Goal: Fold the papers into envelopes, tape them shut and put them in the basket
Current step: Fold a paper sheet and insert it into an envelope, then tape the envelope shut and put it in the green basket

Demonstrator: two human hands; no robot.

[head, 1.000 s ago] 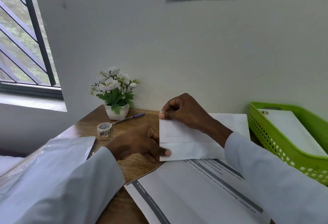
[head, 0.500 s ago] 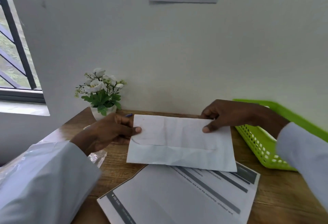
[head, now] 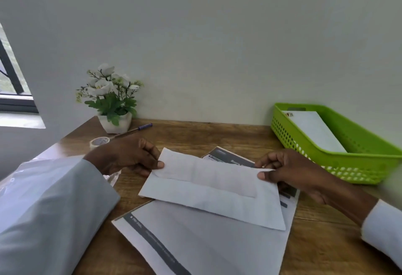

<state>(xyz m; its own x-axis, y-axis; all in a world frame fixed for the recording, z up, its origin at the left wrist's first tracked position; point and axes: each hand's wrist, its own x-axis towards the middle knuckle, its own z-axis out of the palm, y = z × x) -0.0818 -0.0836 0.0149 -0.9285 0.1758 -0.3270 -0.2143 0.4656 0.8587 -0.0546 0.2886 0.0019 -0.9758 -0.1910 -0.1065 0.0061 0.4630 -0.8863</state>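
Observation:
A white folded paper envelope is held just above the wooden table, its flap folded down along the top. My left hand pinches its upper left corner between thumb and fingers. My right hand pinches its upper right end, thumb on top. The green plastic basket stands at the right and holds a white envelope. A roll of clear tape lies behind my left hand, partly hidden by it.
A printed sheet with grey bars lies under the envelope, and a dark printed leaflet peeks out behind it. A potted white flower and a pen stand at the back left. Clear plastic wrap covers the left corner.
The envelope has been turned from the left side to lie across the middle. My right hand slid from its left corner to its right end; my left hand took the left corner.

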